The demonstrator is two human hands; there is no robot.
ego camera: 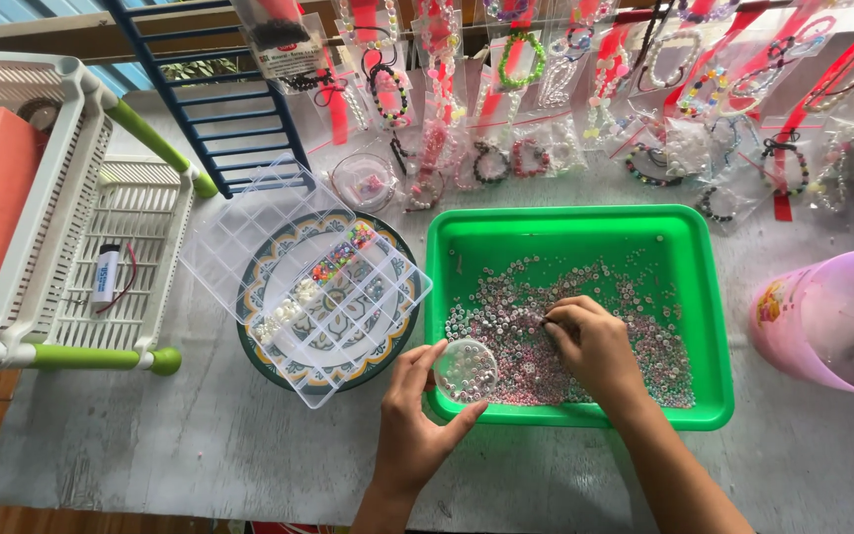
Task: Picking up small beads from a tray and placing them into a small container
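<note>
- My right hand [593,346] pinches at small beads [585,297] inside the green tray [704,326], fingers nearly closed.
- My left hand [417,415] grips a clear round dish [466,371] (at the tray's near-left corner).
- A compartment box [303,282] lies left.

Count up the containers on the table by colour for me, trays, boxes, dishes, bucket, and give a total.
Green tray: 1
Clear compartment box: 1
Clear round dishes, one in the left hand, one by the hanging bracelets: 2
Pink bucket: 1
Total: 5
</note>
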